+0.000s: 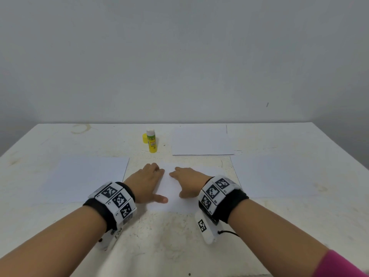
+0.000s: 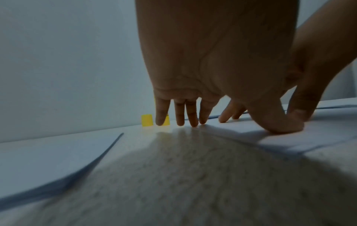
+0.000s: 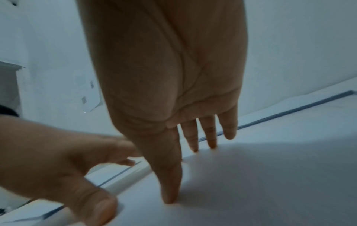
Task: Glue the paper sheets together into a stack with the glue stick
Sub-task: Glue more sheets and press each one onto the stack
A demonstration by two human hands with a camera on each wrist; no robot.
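As seen, fingers (image 1: pixel 157 168) flat on paper (image 1: pixel 171 190).

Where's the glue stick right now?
In the head view the glue stick stands upright at the far middle of the table, its yellow cap beside it, left of the far paper sheet.

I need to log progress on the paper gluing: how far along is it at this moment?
Done: the glue stick stands uncapped, its yellow cap beside it. In hand: the left hand and right hand press flat on the middle sheet; how many layers lie there I cannot tell. Left: three sheets lie apart, at left, far and right.
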